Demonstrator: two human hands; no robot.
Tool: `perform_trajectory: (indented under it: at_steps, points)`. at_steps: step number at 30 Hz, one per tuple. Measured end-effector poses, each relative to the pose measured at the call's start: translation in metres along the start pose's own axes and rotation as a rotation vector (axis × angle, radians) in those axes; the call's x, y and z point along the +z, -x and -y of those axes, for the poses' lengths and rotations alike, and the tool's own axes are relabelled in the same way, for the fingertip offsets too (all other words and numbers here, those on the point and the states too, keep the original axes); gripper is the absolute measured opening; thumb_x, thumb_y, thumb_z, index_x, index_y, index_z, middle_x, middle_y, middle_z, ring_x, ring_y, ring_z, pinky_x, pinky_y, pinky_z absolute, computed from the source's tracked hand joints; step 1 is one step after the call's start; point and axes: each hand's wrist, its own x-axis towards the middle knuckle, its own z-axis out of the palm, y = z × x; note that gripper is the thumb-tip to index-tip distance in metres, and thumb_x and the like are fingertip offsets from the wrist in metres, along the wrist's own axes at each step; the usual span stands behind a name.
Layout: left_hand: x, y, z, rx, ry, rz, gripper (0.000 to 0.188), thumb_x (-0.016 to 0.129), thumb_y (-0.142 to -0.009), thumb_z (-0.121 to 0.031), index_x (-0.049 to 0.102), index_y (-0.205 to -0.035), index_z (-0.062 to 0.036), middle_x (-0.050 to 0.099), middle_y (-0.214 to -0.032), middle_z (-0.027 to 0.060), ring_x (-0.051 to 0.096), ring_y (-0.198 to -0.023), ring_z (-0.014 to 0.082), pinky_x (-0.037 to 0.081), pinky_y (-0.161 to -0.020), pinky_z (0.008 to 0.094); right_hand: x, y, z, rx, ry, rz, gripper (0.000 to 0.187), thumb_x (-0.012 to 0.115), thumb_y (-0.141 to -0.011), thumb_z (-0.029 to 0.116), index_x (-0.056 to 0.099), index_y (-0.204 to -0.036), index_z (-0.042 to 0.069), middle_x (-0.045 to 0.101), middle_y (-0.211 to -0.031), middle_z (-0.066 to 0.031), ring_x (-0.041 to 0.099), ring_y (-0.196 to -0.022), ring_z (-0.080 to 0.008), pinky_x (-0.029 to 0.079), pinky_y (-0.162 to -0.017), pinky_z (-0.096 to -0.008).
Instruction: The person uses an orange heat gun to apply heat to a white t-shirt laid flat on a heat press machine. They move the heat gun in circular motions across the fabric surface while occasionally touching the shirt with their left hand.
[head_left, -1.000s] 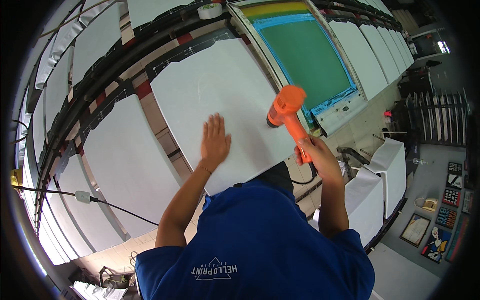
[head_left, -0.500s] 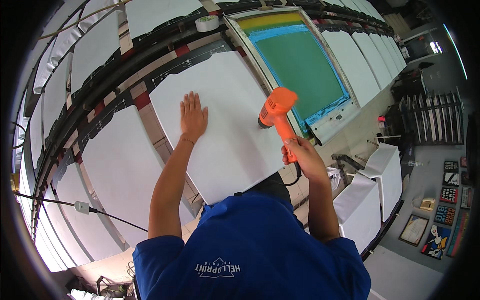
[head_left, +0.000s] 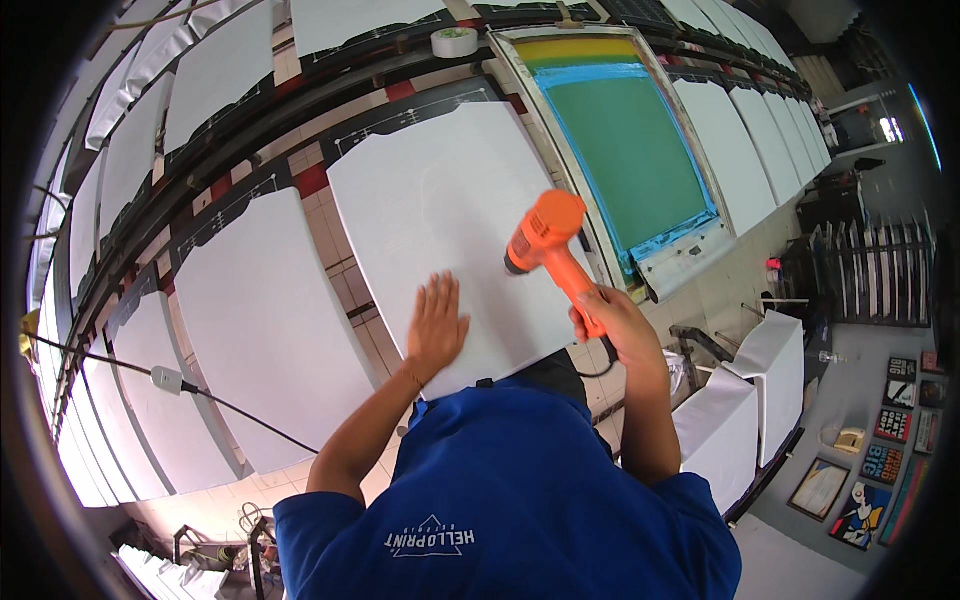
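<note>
An orange heat gun (head_left: pixel 548 240) is gripped by its handle in my right hand (head_left: pixel 618 322). Its dark nozzle points left and downward over the white fabric (head_left: pixel 440 180), which lies flat on the board in front of me. The gun appears held above the cloth, not resting on it. My left hand (head_left: pixel 437 322) lies palm down on the near part of that fabric, fingers stretched out. Just right of the board stands a framed printing screen (head_left: pixel 635 150) with green mesh and blue tape along its edges.
More boards covered in white cloth (head_left: pixel 260 330) run to the left and right. A roll of tape (head_left: pixel 455 42) sits on the far rail. At the left, a cable with a white plug (head_left: pixel 167 379) crosses over. White-covered boxes (head_left: pixel 720 430) stand at the lower right.
My left hand has slid toward me and rightward across the fabric. The heat gun is slightly lower in view, and the whole view has shifted somewhat.
</note>
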Motion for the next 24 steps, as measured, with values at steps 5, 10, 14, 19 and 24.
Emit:
perform_trajectory:
  at_steps: [5,10,14,19,24]
  points:
    - [0.012,0.069,-0.008,0.09,0.111,0.134,0.065,0.043,-0.099,-0.037,0.033,-0.148,0.004,0.026,-0.159,0.0185,0.019,-0.149,0.0337,0.016,-0.121,0.0475,-0.004,0.042,-0.01,0.035,0.015,-0.118,0.029,0.06,-0.095,0.03,0.057,-0.1,0.001,0.06,-0.079,-0.0048,0.059,-0.062,-0.0138,0.049,-0.059,-0.0291]
    - [-0.002,0.088,0.044,-0.326,0.016,-0.032,0.068,0.053,-0.096,-0.028,0.028,-0.149,0.0047,0.023,-0.159,0.0209,0.016,-0.149,0.0362,0.012,-0.122,0.0484,0.017,0.058,-0.021,0.065,-0.019,0.014,0.031,0.058,-0.097,0.029,0.054,-0.107,-0.001,0.059,-0.079,-0.0054,0.059,-0.063,-0.0146,0.049,-0.058,-0.0294]
    - [-0.029,0.13,0.113,-0.68,-0.206,-0.347,0.069,0.056,-0.095,-0.023,0.025,-0.15,0.005,0.023,-0.159,0.0218,0.015,-0.149,0.0378,0.011,-0.122,0.0492,0.04,0.044,-0.026,0.098,-0.042,0.295,0.033,0.058,-0.098,0.031,0.056,-0.105,-0.002,0.058,-0.079,-0.0054,0.057,-0.064,-0.0133,0.048,-0.059,-0.0284]
    - [-0.085,0.223,0.166,-1.12,-0.433,-0.65,0.063,0.05,-0.101,-0.025,0.025,-0.15,0.0048,0.024,-0.158,0.0227,0.017,-0.149,0.0357,0.015,-0.121,0.0484,0.077,0.017,-0.03,0.014,0.024,0.422,0.03,0.059,-0.097,0.027,0.056,-0.105,-0.001,0.057,-0.079,-0.0049,0.057,-0.066,-0.0122,0.048,-0.06,-0.0274]
    - [-0.042,0.315,0.19,-1.14,0.595,-0.792,0.044,0.046,-0.103,-0.032,0.044,-0.13,0.0038,0.048,-0.129,0.0197,0.044,-0.124,0.0298,0.037,-0.105,0.0432,0.084,-0.006,-0.026,-0.092,0.049,0.464,0.033,0.062,-0.096,0.028,0.056,-0.108,-0.003,0.057,-0.083,-0.0045,0.058,-0.067,-0.0115,0.049,-0.058,-0.0264]
